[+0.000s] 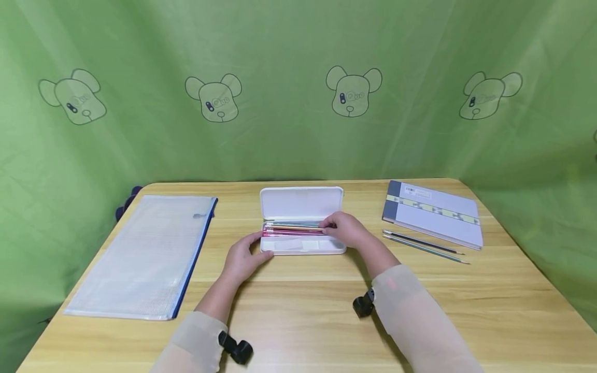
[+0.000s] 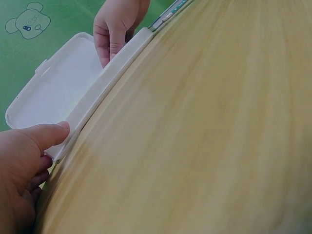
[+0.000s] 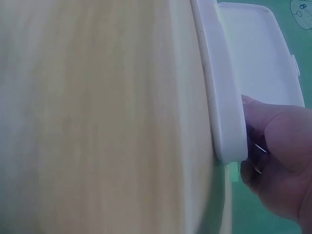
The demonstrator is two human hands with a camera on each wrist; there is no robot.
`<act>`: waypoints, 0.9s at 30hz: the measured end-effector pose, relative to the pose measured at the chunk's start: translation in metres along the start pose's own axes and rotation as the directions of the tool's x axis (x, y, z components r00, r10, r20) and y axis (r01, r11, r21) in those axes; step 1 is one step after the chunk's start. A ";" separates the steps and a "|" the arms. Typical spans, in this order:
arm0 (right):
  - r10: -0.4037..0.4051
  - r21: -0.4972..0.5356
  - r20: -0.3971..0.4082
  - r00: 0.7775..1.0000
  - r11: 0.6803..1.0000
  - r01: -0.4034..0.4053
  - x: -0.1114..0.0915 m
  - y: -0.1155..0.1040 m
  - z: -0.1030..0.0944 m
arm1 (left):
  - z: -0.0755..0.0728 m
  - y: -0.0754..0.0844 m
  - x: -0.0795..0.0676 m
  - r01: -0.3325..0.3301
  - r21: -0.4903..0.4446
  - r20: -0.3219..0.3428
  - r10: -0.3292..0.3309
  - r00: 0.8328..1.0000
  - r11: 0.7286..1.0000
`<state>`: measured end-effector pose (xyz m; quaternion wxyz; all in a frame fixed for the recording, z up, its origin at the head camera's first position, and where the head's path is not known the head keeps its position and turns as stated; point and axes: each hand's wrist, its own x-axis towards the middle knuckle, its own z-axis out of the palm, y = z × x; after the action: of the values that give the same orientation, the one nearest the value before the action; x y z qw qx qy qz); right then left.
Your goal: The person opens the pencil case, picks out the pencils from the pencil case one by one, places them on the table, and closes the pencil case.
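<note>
A white plastic pencil case [image 1: 310,247] lies on the table with its lid [image 1: 302,201] raised at the back. Several pencils [image 1: 291,228], pink, yellow and bluish, lie lengthwise inside it. At the case's left end my left hand [image 1: 240,259] holds the corner, thumb [image 2: 51,134] against the front wall and fingers round the side. My right hand [image 1: 347,230] reaches over the right end and pinches at the pencil ends inside. In the right wrist view the case wall [image 3: 226,112] hides those fingertips, so how many pencils they hold cannot be seen.
A mesh zip pouch [image 1: 144,259] with a blue edge lies at the left. On the right is a grey-lilac notebook [image 1: 434,217] with a patterned band. Two loose pencils [image 1: 424,246] lie in front of it. A green curtain [image 1: 289,145] hangs behind the table.
</note>
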<state>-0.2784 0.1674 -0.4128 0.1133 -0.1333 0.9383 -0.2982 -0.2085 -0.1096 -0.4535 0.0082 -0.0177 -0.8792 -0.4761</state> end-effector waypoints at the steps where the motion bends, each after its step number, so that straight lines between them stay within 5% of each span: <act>1: -0.002 0.005 -0.002 1.000 1.000 0.002 0.000 0.001 0.000 | 0.000 0.000 0.000 -0.001 0.000 0.000 0.001 1.000 1.000; 17: -0.103 0.017 -0.140 0.985 0.994 0.107 -0.033 0.017 -0.032 | 0.000 0.000 -0.001 0.008 -0.002 0.006 -0.008 1.000 1.000; 27: -0.075 -0.010 -0.199 0.977 0.997 0.075 -0.073 0.050 -0.059 | 0.000 0.001 -0.001 0.008 0.000 0.008 -0.008 1.000 1.000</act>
<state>-0.2359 0.2616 -0.3852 0.0073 -0.1383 0.9396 -0.3131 -0.2076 -0.1095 -0.4530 0.0028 -0.0160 -0.8792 -0.4762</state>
